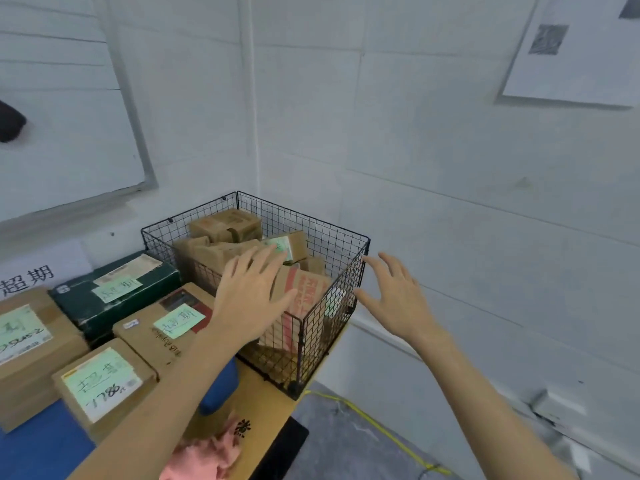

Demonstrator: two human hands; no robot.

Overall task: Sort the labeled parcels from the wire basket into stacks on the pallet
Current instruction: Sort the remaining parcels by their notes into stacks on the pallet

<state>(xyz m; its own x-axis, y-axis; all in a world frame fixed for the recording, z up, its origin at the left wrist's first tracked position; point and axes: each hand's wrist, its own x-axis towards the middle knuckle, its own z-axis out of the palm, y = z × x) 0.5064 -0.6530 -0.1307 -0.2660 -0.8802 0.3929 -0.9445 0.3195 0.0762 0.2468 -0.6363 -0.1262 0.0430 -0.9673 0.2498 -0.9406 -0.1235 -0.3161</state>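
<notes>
Whiteboard [69, 116] upper left, QR-code sheet [571, 50] upper right on the wall. Pink cloth [204, 452] bottom centre. Yellow cable [388, 435] across grey floor [339, 445], lower right.

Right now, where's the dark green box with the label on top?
The dark green box lies left of centre in the head view, by the wall, just left of the wire basket, behind a labelled brown parcel.

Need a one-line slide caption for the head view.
Open left hand and right hand hover at the wire basket of parcels, labeled boxes alongside.
</notes>
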